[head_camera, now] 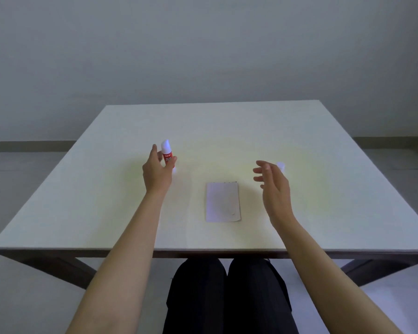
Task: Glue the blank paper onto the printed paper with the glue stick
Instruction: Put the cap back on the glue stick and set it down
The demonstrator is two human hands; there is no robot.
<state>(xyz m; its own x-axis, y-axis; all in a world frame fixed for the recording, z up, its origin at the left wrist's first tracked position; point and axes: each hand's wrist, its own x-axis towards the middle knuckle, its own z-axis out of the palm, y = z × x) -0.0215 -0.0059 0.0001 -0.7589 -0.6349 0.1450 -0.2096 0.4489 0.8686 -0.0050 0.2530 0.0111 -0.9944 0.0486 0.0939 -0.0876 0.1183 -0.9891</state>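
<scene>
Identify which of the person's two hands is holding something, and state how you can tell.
The left hand: its fingers close around the red-and-white glue stick, held upright. The right hand is open, fingers spread, holding nothing.

You have 1 view only, from the camera on your head, looking forward and down from above the near edge of the worktop (299, 145). It sits close enough that both forearms reach in from the bottom, and wide enough to take in the whole worktop, your lap (227, 297) and the far wall (203, 44).
</scene>
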